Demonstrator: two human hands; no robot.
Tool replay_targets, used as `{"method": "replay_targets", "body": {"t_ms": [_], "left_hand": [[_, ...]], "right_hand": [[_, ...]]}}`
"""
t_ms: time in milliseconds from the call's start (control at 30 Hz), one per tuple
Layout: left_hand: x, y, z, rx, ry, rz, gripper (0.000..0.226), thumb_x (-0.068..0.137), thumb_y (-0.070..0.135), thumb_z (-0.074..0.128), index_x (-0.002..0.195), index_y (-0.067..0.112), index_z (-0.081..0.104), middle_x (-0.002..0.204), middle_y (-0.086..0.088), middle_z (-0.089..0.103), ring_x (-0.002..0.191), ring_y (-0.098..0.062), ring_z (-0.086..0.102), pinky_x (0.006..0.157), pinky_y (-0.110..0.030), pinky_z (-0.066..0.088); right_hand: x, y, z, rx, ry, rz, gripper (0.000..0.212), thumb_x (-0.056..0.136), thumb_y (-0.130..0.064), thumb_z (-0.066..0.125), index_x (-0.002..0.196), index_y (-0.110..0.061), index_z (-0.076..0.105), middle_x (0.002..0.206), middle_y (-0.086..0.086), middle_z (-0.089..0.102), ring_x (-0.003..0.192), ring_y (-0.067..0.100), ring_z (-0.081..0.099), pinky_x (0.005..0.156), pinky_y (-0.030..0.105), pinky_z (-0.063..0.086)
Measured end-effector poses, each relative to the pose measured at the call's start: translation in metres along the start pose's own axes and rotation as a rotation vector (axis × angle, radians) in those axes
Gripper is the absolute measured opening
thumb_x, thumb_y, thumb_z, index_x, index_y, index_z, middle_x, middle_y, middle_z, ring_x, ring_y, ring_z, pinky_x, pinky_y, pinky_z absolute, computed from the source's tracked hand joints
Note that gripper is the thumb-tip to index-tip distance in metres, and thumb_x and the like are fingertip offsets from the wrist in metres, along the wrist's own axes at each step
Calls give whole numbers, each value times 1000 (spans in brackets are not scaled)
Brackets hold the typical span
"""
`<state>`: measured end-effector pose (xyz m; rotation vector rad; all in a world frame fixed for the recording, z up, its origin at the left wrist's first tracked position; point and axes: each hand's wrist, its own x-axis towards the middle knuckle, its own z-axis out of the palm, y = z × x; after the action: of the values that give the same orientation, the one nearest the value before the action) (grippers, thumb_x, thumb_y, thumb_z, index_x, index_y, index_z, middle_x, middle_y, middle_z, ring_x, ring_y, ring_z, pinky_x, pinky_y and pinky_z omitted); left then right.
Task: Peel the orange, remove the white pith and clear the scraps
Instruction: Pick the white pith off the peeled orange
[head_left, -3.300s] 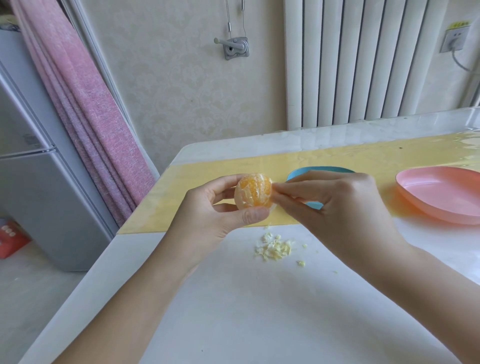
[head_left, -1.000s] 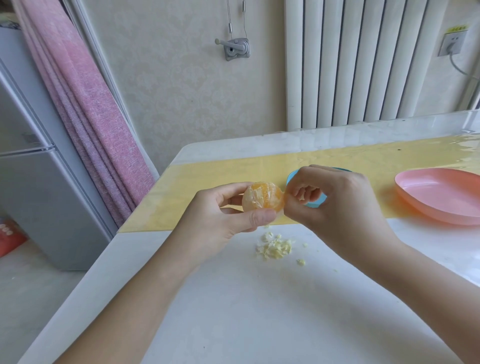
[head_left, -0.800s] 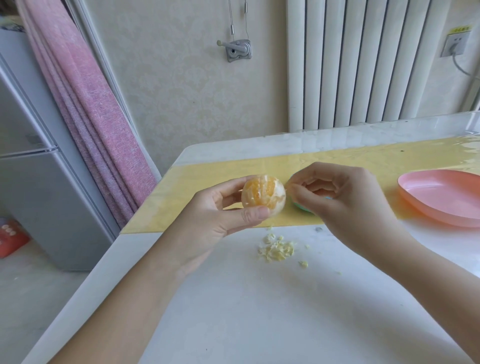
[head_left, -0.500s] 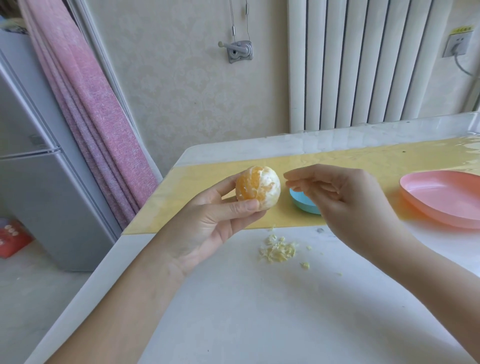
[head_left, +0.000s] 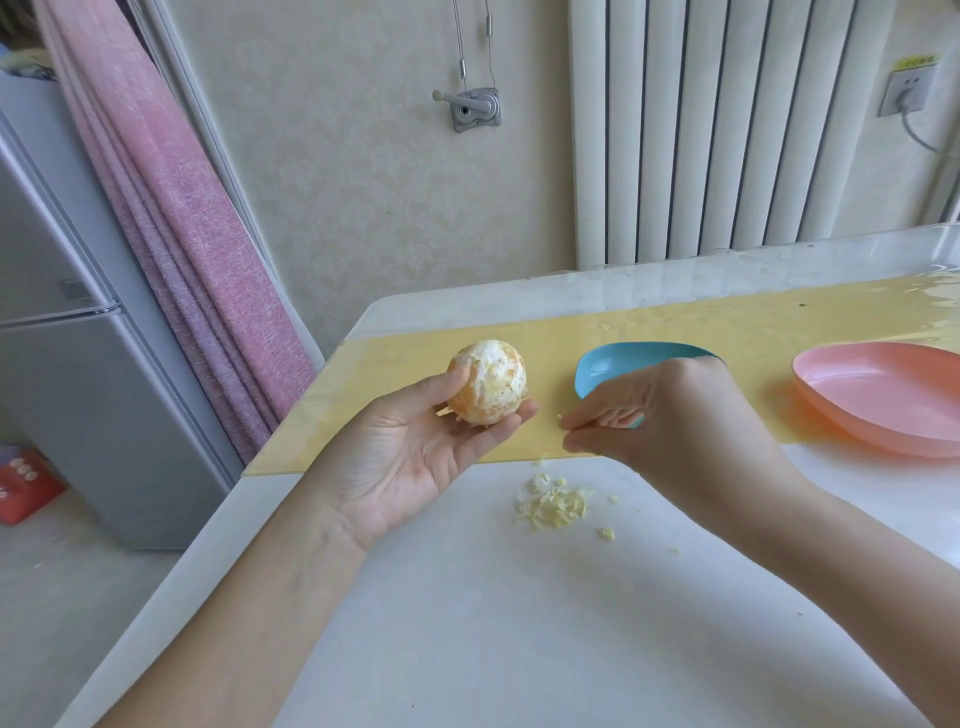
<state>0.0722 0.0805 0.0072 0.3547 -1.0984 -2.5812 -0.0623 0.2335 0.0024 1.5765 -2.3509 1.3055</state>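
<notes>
The peeled orange (head_left: 488, 382), still patched with white pith, sits on the fingertips of my left hand (head_left: 410, 462), palm up, with the thumb curled against its left side. My right hand (head_left: 675, 415) hovers just right of the fruit, apart from it. Its fingertips are pressed together pointing left, and a tiny pale scrap of pith shows at their tips. A small heap of pith scraps (head_left: 553, 504) lies on the white table (head_left: 519, 649), below and between both hands.
A blue dish (head_left: 613, 364) sits on the yellow mat (head_left: 727, 322), partly behind my right hand. A pink dish (head_left: 883, 395) lies to the right. The table's left edge drops toward a grey fridge (head_left: 78, 364) and a pink curtain (head_left: 197, 234).
My right hand came off the orange and dropped lower, toward the scrap heap. My left hand turned the orange so its pith-covered side faces up.
</notes>
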Motion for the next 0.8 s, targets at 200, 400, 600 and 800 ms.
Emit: {"method": "replay_targets", "body": {"t_ms": [200, 400, 600, 800], "left_hand": [[4, 1, -1, 10, 53, 45, 62, 31, 2, 97, 90, -4, 76, 99, -24, 70, 99, -45, 67, 67, -40, 61], [2, 0, -4, 69, 2, 12, 64, 37, 8, 97, 97, 0, 76, 104, -21, 70, 99, -41, 68, 68, -40, 61], [2, -3, -7, 253, -81, 81, 64, 42, 9, 95, 103, 6, 75, 112, -13, 70, 106, -29, 67, 79, -33, 58], [2, -6, -5, 545, 29, 321, 62, 58, -6, 76, 114, 18, 64, 104, -3, 69, 95, -18, 67, 92, -34, 55]], "right_hand": [[-2, -3, 5, -121, -107, -88, 28, 91, -8, 60, 104, -28, 74, 56, -28, 49, 60, -24, 48, 58, -1, 35], [0, 0, 2, -45, -36, -39, 14, 70, -34, 81, 66, -26, 71, 60, -11, 66, 59, -2, 55, 54, 9, 39], [2, 1, 4, -125, 116, -95, 44, 72, -41, 75, 48, -29, 39, 50, -9, 44, 60, -1, 48, 55, 12, 36], [2, 4, 5, -89, 181, -201, 32, 79, -12, 71, 66, -23, 44, 68, -10, 52, 68, -8, 48, 60, 5, 35]]}}
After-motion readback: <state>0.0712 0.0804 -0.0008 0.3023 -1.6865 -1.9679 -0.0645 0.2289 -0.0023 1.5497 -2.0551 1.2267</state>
